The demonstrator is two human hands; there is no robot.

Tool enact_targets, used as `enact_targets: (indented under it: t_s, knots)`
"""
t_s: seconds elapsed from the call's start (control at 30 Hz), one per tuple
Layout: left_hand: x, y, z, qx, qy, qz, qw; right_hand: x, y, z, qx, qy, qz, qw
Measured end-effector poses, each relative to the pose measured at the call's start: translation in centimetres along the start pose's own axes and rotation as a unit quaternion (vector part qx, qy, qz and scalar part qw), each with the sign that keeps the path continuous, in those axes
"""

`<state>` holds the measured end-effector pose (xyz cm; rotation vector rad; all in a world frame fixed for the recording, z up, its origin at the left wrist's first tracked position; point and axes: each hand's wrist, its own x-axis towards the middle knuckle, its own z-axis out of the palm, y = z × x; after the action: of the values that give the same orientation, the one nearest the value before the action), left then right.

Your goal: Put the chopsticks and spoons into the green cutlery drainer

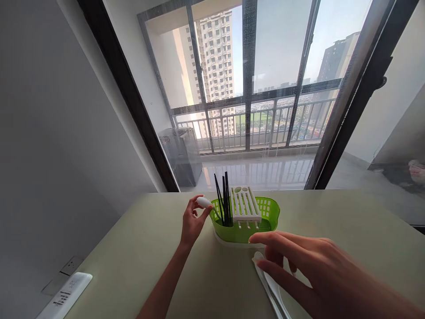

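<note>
My left hand (193, 223) pinches a white spoon (204, 202) by its rounded head, with the handle slanting down into the left end of a green basket (232, 234). Black chopsticks (226, 199) stand upright in that end, beside the spoon. Across the basket's middle sits a white slotted rack (246, 204) with small hooks along its front. Nearer to me, my right hand (305, 261) has thumb and fingers apart. Beneath it, white spoons (270, 283) lie on the table, partly covered by the hand; whether the thumb touches them I cannot tell.
The pale green table (133, 248) reaches to a glass sliding door behind the basket. A white device with dark printing (68, 294) lies at the table's left edge, near a wall socket (71, 265). Beyond the glass are a balcony with a railing and a dark grey cabinet (182, 157).
</note>
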<state>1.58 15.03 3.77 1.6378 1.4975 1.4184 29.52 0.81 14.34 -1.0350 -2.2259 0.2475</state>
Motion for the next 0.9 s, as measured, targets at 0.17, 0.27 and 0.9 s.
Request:
enact_targets:
  t_s: [0.17, 0.27, 0.9]
  knots:
    - [0.4, 0.3, -0.3, 0.011, -0.035, -0.021, 0.999, 0.1, 0.1, 0.1, -0.004, 0.000, -0.004, 1.000]
    - [0.8, 0.7, -0.7, 0.034, -0.062, -0.024, 0.997, 0.1, 0.2, 0.2, -0.007, 0.000, -0.005, 1.000]
    - [-1.5, 2.3, -0.2, 0.139, 0.163, 0.241, 0.947, 0.0, 0.2, 0.0, -0.014, 0.000, 0.005, 1.000]
